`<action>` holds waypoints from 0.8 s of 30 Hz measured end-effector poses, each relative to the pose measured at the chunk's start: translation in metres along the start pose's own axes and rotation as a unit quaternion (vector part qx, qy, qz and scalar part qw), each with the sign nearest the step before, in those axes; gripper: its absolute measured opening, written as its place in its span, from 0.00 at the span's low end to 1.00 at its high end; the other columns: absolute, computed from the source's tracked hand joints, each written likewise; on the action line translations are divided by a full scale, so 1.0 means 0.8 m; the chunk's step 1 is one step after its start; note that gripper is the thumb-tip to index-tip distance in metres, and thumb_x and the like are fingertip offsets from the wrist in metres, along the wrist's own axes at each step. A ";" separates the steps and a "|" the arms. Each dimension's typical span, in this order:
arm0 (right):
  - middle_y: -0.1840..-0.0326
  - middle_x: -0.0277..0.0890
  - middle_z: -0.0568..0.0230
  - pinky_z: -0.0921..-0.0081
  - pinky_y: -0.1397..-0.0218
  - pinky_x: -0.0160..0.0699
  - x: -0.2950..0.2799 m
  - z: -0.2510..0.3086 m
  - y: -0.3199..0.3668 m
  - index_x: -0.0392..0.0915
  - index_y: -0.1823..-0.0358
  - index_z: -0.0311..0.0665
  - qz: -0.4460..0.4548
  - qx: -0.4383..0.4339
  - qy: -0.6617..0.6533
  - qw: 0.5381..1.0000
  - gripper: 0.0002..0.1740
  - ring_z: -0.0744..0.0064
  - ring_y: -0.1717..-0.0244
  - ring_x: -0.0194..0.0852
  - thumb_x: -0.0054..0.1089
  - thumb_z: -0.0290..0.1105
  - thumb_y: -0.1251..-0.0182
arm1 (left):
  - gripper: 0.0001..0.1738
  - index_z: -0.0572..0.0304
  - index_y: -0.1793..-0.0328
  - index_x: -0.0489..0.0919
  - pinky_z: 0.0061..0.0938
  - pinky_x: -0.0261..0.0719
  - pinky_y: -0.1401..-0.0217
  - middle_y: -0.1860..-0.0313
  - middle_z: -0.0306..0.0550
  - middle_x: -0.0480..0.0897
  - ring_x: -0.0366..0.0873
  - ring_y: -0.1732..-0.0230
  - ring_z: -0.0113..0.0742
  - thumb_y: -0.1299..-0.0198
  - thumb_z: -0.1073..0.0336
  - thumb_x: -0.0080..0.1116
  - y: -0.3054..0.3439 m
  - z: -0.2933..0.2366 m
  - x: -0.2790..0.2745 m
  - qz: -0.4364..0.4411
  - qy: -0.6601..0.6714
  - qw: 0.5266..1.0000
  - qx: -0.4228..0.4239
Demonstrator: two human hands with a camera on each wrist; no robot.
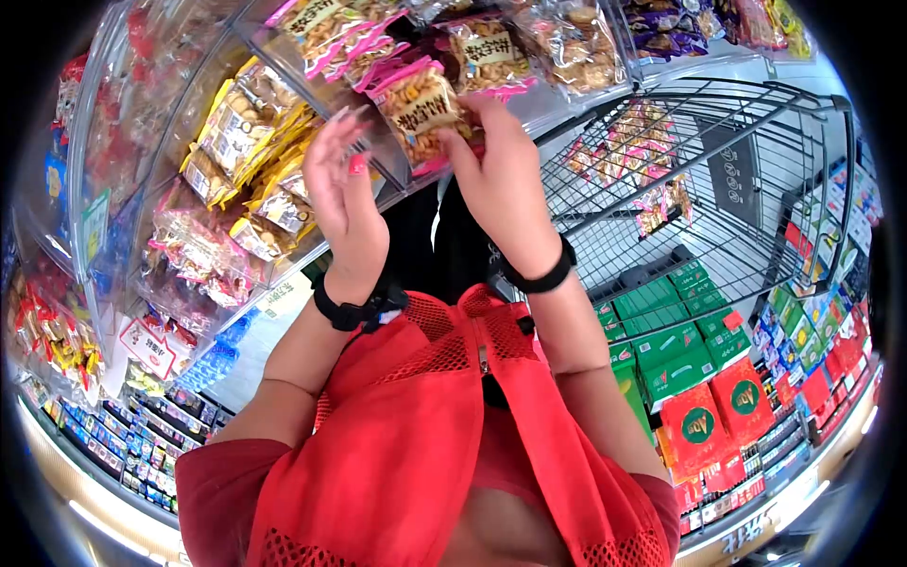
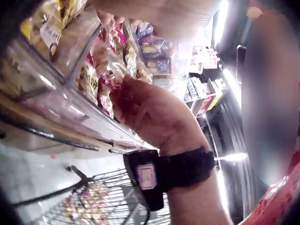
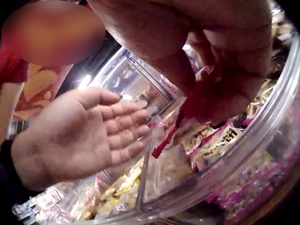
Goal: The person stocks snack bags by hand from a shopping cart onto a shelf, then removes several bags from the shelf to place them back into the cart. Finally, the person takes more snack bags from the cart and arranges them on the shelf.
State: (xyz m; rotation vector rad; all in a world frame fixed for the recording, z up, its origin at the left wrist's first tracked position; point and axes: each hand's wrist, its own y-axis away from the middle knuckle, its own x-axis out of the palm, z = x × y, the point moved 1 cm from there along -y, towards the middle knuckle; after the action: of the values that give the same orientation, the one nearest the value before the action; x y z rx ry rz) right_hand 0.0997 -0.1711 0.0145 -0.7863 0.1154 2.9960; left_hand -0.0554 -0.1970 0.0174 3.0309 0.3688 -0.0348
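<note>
A clear bag of small golden biscuits [image 1: 416,109] with pink edges and a cream label sits tilted at the bin's front in the head view. My right hand [image 1: 503,175] grips its right edge between thumb and fingers. On the other side my left hand [image 1: 350,194] is held up close beside the bag, palm facing it. Its fingers look straight and hold nothing in the right wrist view, where the left palm [image 3: 70,136] shows fully. Matching biscuit bags [image 1: 487,52] lie in the bin behind.
Yellow snack bags [image 1: 241,132] fill the clear-walled compartment on the left. A wire shopping cart [image 1: 699,161] stands at the right with several pink-edged bags [image 1: 628,142] inside. Beyond it are stacked green boxes [image 1: 675,340] and red boxes [image 1: 694,430].
</note>
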 end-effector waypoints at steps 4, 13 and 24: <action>0.64 0.75 0.42 0.54 0.59 0.74 0.029 0.006 -0.012 0.71 0.53 0.30 0.082 0.043 0.110 0.990 0.15 0.41 0.62 0.74 0.61 0.26 0.40 | 0.20 0.62 0.41 0.75 0.39 0.64 0.30 0.37 0.54 0.74 0.70 0.35 0.49 0.42 0.76 0.55 -0.028 -0.007 -0.029 0.098 -0.331 0.919 0.190; 0.56 0.73 0.50 0.58 0.48 0.71 0.021 -0.003 0.001 0.75 0.52 0.34 -0.033 -0.081 0.095 0.992 0.18 0.47 0.52 0.70 0.65 0.25 0.45 | 0.31 0.55 0.30 0.70 0.73 0.24 0.28 0.27 0.45 0.66 0.53 0.22 0.49 0.41 0.62 0.57 -0.019 0.003 -0.019 0.222 -0.552 0.784 0.175; 0.59 0.76 0.65 0.85 0.64 0.70 -0.206 -0.163 0.107 0.74 0.54 0.32 -0.488 0.150 -0.085 0.856 0.08 0.83 0.68 0.69 0.56 0.22 0.34 | 0.39 0.57 0.21 0.55 0.75 0.20 0.30 0.18 0.50 0.48 0.41 0.18 0.51 0.33 0.51 0.50 -0.011 0.025 0.011 0.285 -0.675 0.658 0.172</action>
State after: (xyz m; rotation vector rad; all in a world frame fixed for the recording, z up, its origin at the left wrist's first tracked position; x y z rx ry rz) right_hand 0.3015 -0.2707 -0.0123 -0.3583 0.1219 1.9862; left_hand -0.0494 -0.1884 -0.0040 2.2399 -0.7647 -2.2350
